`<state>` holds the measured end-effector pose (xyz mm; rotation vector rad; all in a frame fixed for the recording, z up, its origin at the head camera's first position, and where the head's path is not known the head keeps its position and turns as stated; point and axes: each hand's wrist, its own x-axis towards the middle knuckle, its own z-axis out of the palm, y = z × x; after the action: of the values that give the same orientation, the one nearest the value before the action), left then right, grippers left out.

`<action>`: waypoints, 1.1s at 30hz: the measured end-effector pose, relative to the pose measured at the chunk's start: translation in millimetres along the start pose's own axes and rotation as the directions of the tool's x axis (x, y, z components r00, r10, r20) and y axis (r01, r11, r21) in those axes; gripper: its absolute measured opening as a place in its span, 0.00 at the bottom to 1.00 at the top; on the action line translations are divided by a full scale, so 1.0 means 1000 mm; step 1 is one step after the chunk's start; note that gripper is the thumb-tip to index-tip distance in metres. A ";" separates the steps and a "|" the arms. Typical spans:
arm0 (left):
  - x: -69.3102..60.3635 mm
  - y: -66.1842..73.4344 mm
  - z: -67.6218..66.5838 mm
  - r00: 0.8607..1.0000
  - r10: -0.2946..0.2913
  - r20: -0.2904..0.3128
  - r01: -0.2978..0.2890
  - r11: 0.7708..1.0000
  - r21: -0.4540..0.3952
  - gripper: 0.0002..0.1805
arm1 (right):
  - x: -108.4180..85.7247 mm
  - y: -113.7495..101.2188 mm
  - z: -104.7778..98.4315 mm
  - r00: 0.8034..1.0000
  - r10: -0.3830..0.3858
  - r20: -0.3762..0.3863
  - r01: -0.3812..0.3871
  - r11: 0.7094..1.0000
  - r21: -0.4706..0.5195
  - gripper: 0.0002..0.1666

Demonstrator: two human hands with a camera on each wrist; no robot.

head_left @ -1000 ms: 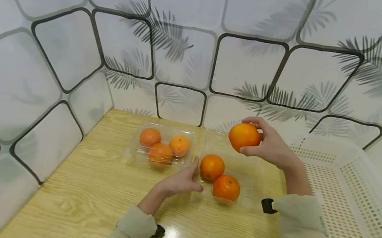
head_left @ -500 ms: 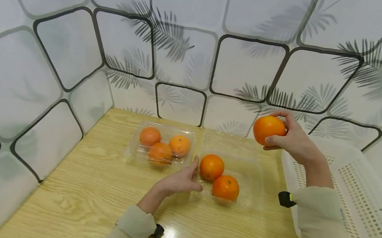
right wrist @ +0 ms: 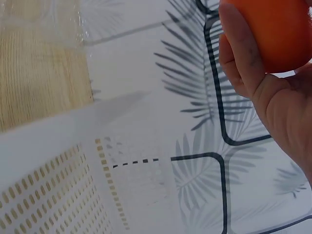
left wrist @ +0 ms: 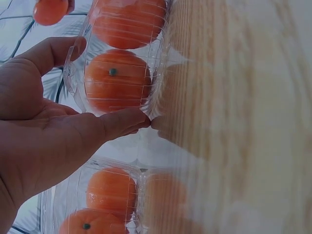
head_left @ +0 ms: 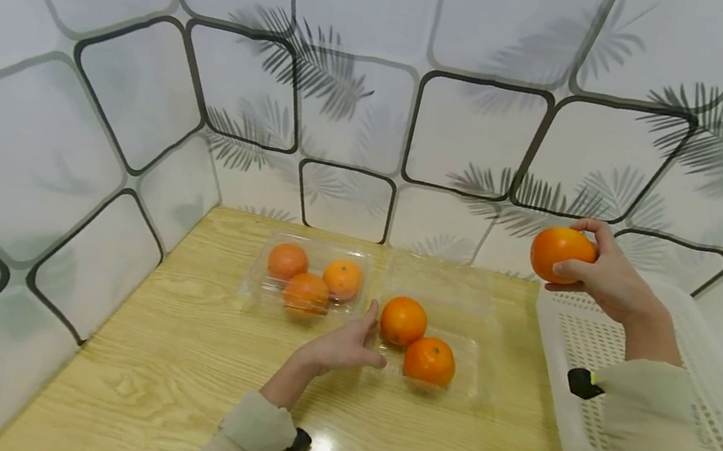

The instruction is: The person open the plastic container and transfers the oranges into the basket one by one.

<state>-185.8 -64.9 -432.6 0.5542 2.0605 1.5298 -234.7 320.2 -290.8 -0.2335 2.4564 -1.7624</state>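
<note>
Holding orange (head_left: 556, 254); wooden table (head_left: 158, 367), patterned walls (head_left: 357, 121).

A glossy, yellowish wood-grain table (head_left: 166, 360) carries a rectangular clear plastic box (head_left: 317, 248) at the left, a second clear plastic box (head_left: 468, 363) just beside it, standing open with its transparent lid (head_left: 441, 280) laid back toward the far edge, and a white perforated plastic basket (head_left: 559, 366) at the right.

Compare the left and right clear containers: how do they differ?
The left container holds three oranges; the right container holds two oranges. The left container appears closed, while the right container stands open, its lid folded back. Both are clear plastic and sit on the wooden table.
</note>
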 end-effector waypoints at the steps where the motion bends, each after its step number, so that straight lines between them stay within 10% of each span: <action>1: 0.000 -0.001 0.000 1.000 0.003 0.003 -0.003 1.000 -0.002 0.60 | -0.001 0.003 -0.002 1.000 0.002 0.000 -0.002 1.000 -0.004 0.33; 33: 0.001 0.001 0.000 1.000 0.001 0.028 0.000 1.000 -0.023 0.60 | 0.001 0.092 -0.043 0.978 0.207 0.034 -0.189 0.938 -0.290 0.46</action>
<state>-186.4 -63.8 -431.9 0.5642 2.0200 1.5352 -249.2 389.1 -363.6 -0.0603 2.5774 -1.2992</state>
